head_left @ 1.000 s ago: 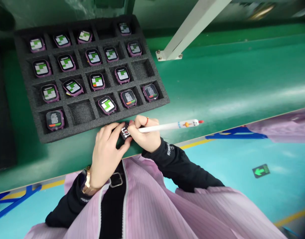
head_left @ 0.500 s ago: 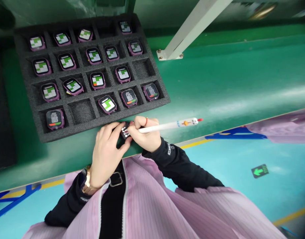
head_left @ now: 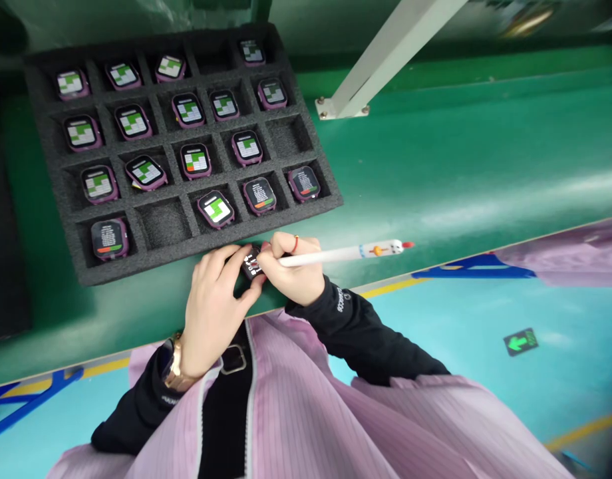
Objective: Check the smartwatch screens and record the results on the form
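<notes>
left hand grips watch near front edge of bench; right hand pinches pen, red end nudged rightward since

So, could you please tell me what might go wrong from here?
The right hand grips a white pen right over the dark-screened watch; its tip is hidden, but a slip might mark the screen.
The left hand steadies that watch near the front edge of the green bench, so a loosened hold could perhaps let it fall.
Both hands work close beside the foam tray; a knock might jolt the purple-cased watches in it.
</notes>
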A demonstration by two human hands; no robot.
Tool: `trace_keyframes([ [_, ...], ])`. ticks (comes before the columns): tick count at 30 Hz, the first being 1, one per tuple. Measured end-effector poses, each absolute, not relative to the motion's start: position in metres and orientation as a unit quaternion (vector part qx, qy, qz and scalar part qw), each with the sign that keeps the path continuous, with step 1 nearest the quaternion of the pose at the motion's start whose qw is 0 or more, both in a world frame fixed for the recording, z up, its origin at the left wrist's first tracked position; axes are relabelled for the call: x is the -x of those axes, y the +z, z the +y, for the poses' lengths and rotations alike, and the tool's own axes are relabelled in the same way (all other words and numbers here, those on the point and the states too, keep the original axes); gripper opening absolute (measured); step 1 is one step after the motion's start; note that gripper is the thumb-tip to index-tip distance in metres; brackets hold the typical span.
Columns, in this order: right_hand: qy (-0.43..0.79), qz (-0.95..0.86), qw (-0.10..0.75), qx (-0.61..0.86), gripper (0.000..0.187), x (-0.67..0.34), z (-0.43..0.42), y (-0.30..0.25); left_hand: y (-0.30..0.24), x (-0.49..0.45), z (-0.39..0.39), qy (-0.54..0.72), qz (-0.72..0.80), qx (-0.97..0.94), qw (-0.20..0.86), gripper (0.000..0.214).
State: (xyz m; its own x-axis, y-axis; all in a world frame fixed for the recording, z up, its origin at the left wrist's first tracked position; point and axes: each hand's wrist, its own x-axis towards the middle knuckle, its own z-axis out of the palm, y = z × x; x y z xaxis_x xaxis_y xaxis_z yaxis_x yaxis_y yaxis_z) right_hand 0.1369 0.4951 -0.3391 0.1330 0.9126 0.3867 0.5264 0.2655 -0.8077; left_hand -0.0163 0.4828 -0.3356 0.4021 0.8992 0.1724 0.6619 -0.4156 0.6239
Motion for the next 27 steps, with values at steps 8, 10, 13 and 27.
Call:
trace_keyframes([
  [8,0.193,-0.63,0.483,0.577,0.036,-0.137,0.495,-0.339,-0.335,0.016,0.483,0.247,0.487,-0.804,0.237,0.038],
  [10,0.195,-0.629,0.477,0.582,0.036,-0.137,0.495,-0.339,-0.336,0.016,0.483,0.247,0.487,-0.803,0.238,0.038],
  [13,0.205,-0.622,0.473,0.589,0.036,-0.137,0.495,-0.338,-0.336,0.016,0.483,0.247,0.487,-0.803,0.239,0.038],
  [27,0.277,-0.515,0.535,0.609,0.043,-0.153,0.468,-0.34,-0.327,0.021,0.484,0.218,0.501,-0.8,0.248,0.06],
])
